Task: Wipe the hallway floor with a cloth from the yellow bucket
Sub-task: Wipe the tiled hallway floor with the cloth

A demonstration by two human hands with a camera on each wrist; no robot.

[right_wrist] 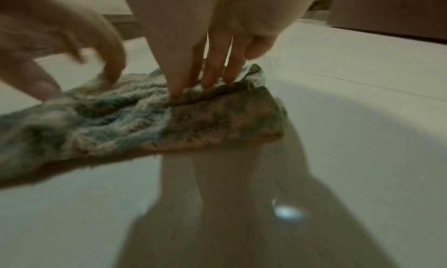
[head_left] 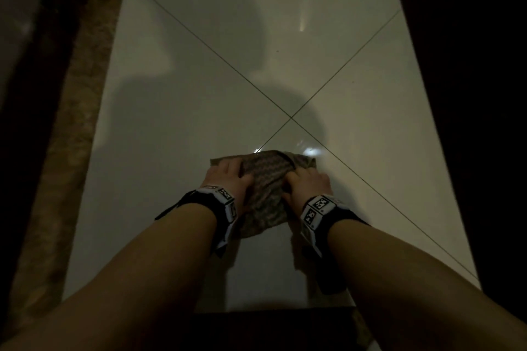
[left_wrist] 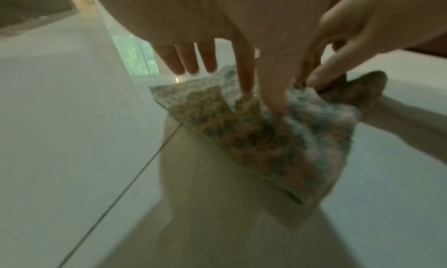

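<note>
A mottled grey-brown cloth (head_left: 268,179) lies bunched on the white tiled floor (head_left: 185,100), just below where two grout lines cross. My left hand (head_left: 228,177) is on its left side. In the left wrist view the left hand (left_wrist: 258,92) pinches a fold of the cloth (left_wrist: 254,138) between thumb and forefinger, with the other fingers held straight above it. My right hand (head_left: 306,182) is on the cloth's right side. In the right wrist view the right hand (right_wrist: 191,86) pinches a fold of the cloth (right_wrist: 217,119) between thumb and fingers. No yellow bucket is in view.
A brown stone border strip (head_left: 71,128) runs along the left of the floor, with a dark wall beyond it. A dark upright surface (head_left: 470,94) closes off the right side. White tiles stretch ahead, shaded by my shadow. The light is dim.
</note>
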